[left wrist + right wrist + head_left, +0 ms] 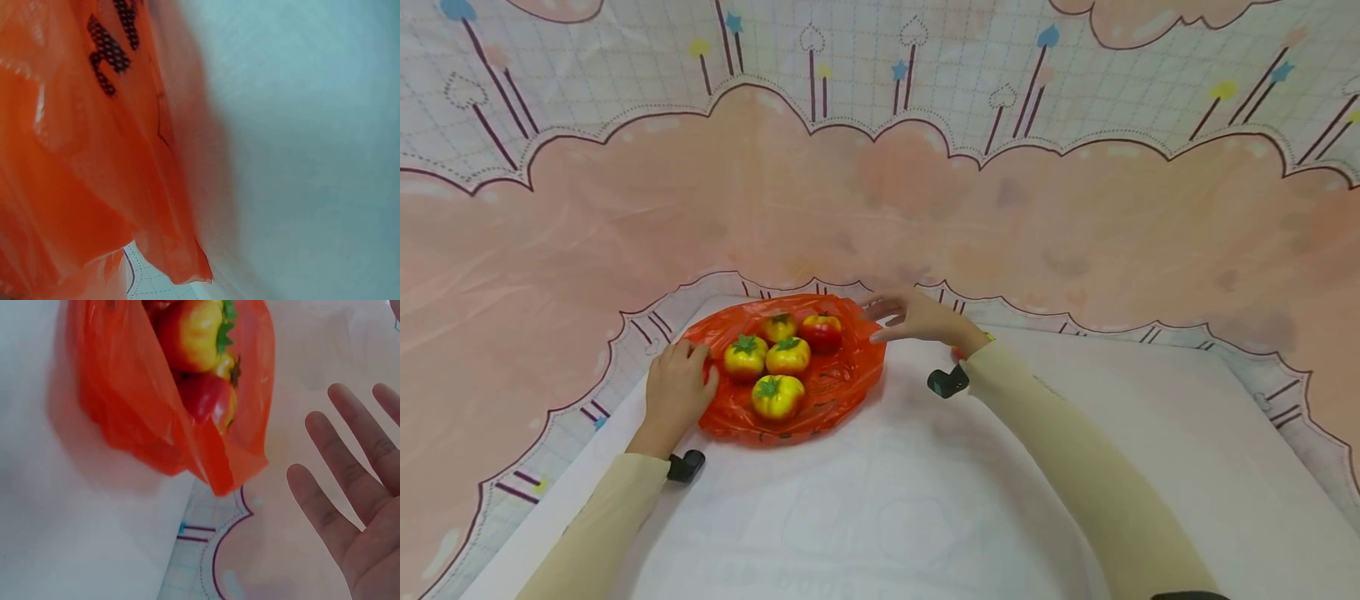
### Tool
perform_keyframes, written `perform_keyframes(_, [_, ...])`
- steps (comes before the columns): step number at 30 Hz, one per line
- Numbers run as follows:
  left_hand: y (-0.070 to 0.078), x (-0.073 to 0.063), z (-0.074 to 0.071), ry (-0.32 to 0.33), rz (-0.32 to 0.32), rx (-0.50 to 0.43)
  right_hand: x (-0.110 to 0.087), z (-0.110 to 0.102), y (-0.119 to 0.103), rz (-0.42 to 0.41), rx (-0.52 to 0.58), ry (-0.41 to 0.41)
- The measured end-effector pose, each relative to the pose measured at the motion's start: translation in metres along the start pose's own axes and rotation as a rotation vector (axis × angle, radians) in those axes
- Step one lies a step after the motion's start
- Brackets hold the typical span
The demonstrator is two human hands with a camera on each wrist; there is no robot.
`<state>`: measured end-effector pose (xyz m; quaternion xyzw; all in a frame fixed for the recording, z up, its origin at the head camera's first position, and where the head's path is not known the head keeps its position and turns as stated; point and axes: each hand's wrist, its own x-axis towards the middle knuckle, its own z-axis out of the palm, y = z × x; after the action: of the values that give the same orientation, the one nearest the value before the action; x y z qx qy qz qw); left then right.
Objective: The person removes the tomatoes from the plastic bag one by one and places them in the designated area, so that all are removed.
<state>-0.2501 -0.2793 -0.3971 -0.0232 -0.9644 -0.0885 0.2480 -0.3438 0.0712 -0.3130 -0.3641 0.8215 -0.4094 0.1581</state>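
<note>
Five fruits (778, 400) in the red bag (844, 385), far left on the bench (865, 500), might spill if the left hand (679, 387), pinching the bag's left rim, tugs while the spread right hand (917, 317) holds nothing.

Left sleeve: long, pale yellow-beige fabric sleeve (602, 512), plain, ending at the wrist, with a faint, short dark line along its outer side.
Right sleeve: long sleeve of matching pale yellow-beige fabric (1075, 450), smooth, with a thin dark line on its upper side near the cuff.
Left wrist device: small, black, angular unit with a rounded end (687, 466), worn by the cuff.
Right wrist device: similar small black unit with a glossy, rounded end (948, 382).
Right cuff edge: tiny bright yellow patch (990, 337), too small to identify.
Hands: left hand (679, 392) and right hand (921, 317), both bare.
</note>
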Motion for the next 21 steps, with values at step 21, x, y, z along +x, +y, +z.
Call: perform_keyframes(21, [-0.002,0.002,0.004,0.019,0.017,-0.016,0.04,0.054,-0.009,-0.063,0.141,-0.133])
